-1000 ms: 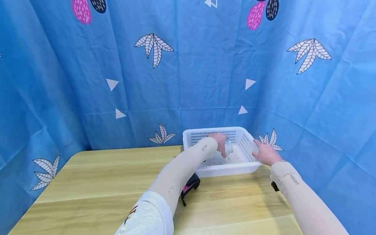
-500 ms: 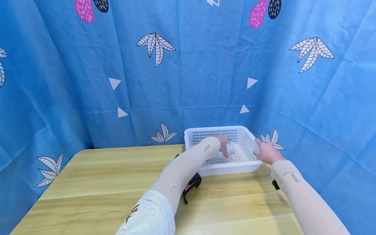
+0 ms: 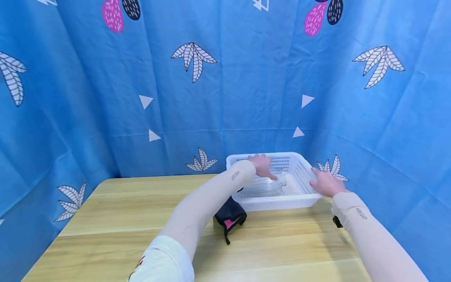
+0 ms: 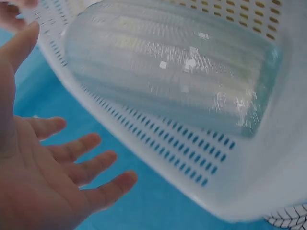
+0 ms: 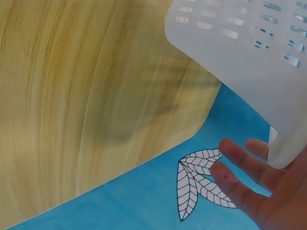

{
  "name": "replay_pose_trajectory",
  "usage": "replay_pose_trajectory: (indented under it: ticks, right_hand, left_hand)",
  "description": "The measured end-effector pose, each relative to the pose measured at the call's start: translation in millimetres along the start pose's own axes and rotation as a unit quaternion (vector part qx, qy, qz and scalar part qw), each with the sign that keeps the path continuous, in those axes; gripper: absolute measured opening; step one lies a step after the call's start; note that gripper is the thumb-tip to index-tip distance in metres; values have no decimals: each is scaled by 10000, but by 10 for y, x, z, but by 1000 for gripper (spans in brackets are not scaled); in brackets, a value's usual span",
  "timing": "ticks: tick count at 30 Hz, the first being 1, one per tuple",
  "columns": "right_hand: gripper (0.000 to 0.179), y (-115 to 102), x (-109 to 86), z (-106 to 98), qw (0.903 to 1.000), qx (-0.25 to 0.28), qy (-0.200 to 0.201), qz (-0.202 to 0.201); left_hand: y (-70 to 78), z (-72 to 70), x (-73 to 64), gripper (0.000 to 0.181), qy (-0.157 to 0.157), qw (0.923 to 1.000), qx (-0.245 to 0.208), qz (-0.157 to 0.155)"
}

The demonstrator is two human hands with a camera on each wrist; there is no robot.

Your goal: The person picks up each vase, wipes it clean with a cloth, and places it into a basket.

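A clear ribbed glass vase (image 3: 262,187) lies on its side in a white perforated plastic basket (image 3: 278,203). Over the basket's far side is my left hand (image 3: 261,165), fingers spread. The left wrist view shows that hand (image 4: 53,177) open beside the vase (image 4: 172,62), with a gap between its fingers and the glass. My right hand (image 3: 327,183) holds the basket's right rim, thumb on the inner side. In the right wrist view, the fingers of this hand (image 5: 273,196) lie outside the basket wall (image 5: 230,62).
A black and pink cloth item (image 3: 230,213) sits on the wooden table (image 3: 141,219), just in front of the basket and partly behind my left arm. Blue patterned curtain (image 3: 246,98) closes off the back and both sides.
My left hand has let go of the vase and risen back from it, fingers spreading, so more glass shows. The right hand stays at the basket rim. The head view has turned slightly left.
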State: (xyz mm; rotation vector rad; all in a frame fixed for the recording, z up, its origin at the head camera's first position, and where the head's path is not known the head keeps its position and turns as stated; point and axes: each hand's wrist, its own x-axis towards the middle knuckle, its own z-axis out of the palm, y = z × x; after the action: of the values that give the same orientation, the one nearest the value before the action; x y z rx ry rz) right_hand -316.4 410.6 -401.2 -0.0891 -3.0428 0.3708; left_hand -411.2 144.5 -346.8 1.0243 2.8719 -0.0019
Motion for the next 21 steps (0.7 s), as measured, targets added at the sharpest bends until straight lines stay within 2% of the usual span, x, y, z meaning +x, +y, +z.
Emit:
replay_pose_trajectory:
  ticks: [6, 11, 13, 16, 21]
  right_hand:
    - [69, -6, -45, -42, 10000, 7, -15, -83]
    - [69, -49, -74, -83, 9991, -217, 236, -262]
    - [69, -85, -82, -103, 9977, -387, 394, -401]
    - [69, -210, -100, -134, 9951, -535, 535, -643]
    - [75, -613, -214, -213, 9919, -330, 515, -1113]
  left_hand:
    - [-252, -201, -414, 94, 350, 9979, -518, 147]
    - [-488, -243, -779, 96, 617, 9943, -853, 150]
    - [-580, -238, -922, 97, 652, 9944, -824, 113]
    - [-727, -224, -1176, 97, 653, 9946, -808, 84]
    - [-958, -170, -1607, 100, 589, 9958, -699, -53]
